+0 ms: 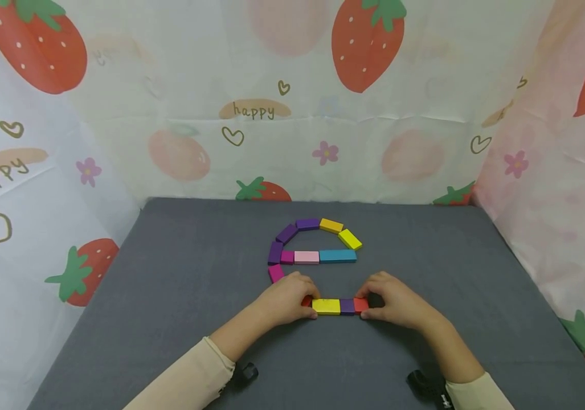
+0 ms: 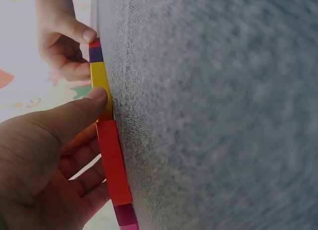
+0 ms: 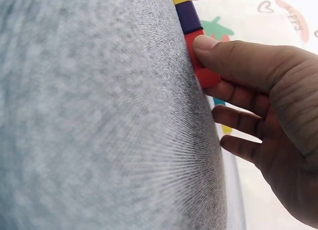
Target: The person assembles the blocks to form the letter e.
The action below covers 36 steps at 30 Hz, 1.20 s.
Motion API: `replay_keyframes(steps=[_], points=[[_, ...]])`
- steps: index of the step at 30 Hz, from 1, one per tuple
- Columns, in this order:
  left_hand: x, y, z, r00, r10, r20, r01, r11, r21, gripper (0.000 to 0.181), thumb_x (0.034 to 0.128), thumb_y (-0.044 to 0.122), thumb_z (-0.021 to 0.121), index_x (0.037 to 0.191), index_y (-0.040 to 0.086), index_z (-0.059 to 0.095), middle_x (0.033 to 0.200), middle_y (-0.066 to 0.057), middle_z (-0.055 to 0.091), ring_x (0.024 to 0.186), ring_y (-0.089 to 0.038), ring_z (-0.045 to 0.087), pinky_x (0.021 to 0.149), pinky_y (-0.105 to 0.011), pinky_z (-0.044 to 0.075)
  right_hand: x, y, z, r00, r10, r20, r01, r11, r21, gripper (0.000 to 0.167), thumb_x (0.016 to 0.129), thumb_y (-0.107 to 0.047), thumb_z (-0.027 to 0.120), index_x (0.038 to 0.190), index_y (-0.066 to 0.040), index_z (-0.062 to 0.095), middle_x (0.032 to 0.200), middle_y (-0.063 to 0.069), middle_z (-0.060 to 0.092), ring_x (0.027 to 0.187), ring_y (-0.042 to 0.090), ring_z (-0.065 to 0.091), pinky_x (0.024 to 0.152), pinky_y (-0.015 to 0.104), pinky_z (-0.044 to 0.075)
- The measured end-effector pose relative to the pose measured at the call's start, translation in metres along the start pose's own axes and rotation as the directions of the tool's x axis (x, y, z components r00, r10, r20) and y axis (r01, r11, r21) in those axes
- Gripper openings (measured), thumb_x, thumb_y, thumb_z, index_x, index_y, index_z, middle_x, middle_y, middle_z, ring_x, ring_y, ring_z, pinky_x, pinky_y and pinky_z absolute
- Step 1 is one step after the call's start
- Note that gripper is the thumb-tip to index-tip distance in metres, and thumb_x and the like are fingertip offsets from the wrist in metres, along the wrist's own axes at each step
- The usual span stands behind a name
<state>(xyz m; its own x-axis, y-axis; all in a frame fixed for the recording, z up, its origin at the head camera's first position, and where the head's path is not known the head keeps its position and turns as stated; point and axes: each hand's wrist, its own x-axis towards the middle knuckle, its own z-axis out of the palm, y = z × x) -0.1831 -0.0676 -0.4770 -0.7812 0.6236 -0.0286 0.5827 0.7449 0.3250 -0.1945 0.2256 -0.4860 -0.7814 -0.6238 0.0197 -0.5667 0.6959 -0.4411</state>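
In the head view, a straight row of small blocks lies on the grey cloth between the two hands. My left hand (image 1: 287, 299) pinches the left end of the yellow block (image 1: 327, 307) between thumb and fingers. Against that end sits a red block (image 2: 115, 165), largely covered by the hand from above. A short purple block (image 1: 347, 307) joins the yellow one to another red block (image 1: 360, 306). My right hand (image 1: 400, 300) pinches this right-end red block, its thumb on the near side in the right wrist view.
Behind the hands, purple, orange and yellow blocks form an arch (image 1: 287, 233) over a bar of magenta, pink and blue blocks (image 1: 337, 256). A magenta block (image 1: 275, 273) continues the curve down toward the left hand. Strawberry-printed curtains (image 1: 302, 159) border the grey cloth (image 1: 195, 256).
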Motion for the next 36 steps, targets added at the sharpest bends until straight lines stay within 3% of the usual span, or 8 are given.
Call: replay_keyframes(steps=[22,36], points=[[-0.0009,-0.003,-0.0019,0.998,-0.005,0.066,0.007,0.999,-0.033,0.032,0.0897,0.038,0.08,0.115,0.019,0.077,0.117,0.005,0.07,0.106,-0.014,0.054,0.093,-0.028,0.05,-0.0021,0.0029,0.0013,0.999,-0.025,0.041,0.024,0.999,0.04,0.03,0.082,-0.039,0.086,0.108,-0.032,0.071,0.105,-0.02,0.063,0.106,0.009,0.05,0.095,0.042,0.049],[0.0,-0.0043,-0.0044,0.998,0.004,0.067,-0.001,0.999,-0.043,0.031,0.0892,0.039,0.08,0.114,0.021,0.077,0.118,0.005,0.07,0.107,-0.014,0.054,0.093,-0.027,0.05,-0.0015,0.005,0.0017,0.999,-0.031,0.033,0.03,0.999,0.031,0.03,0.083,-0.041,0.085,0.109,-0.032,0.071,0.107,-0.02,0.063,0.107,0.009,0.05,0.096,0.043,0.049]])
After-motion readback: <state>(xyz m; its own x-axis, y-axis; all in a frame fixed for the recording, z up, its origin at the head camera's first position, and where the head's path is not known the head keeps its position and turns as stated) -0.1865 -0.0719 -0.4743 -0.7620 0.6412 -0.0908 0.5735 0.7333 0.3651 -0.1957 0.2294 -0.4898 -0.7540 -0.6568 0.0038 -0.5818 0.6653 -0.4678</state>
